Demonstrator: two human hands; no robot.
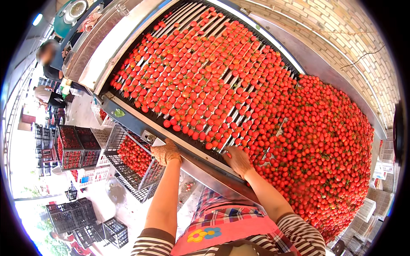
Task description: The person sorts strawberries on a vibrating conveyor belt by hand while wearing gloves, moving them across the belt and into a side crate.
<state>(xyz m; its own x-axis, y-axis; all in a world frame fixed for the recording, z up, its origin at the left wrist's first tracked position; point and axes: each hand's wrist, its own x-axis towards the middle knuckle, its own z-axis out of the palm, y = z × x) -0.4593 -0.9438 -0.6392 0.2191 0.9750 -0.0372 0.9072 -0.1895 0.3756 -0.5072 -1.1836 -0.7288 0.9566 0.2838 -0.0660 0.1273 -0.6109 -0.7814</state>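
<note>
Small oval red tomatoes [192, 86] lie in rows across the metal rollers [229, 76] of a sorting conveyor. My left hand [166, 153], in a stained orange-brown covering that looks like a glove, is curled over the metal edge [159, 141] on the conveyor's near side. My right hand [237, 161] reaches over the near rail to the rollers, beside the closest tomatoes. Its fingertips point down at the rollers, and a small red spot shows at them; whether it is a held tomato I cannot tell. A deep heap of tomatoes [326, 153] fills the right end.
A plastic crate [145, 180] partly filled with tomatoes stands below my left hand. Stacked filled crates [72, 152] and black crates [72, 216] are on the floor at left. Two people [48, 94] are at far left. A brick wall [346, 38] runs behind the conveyor.
</note>
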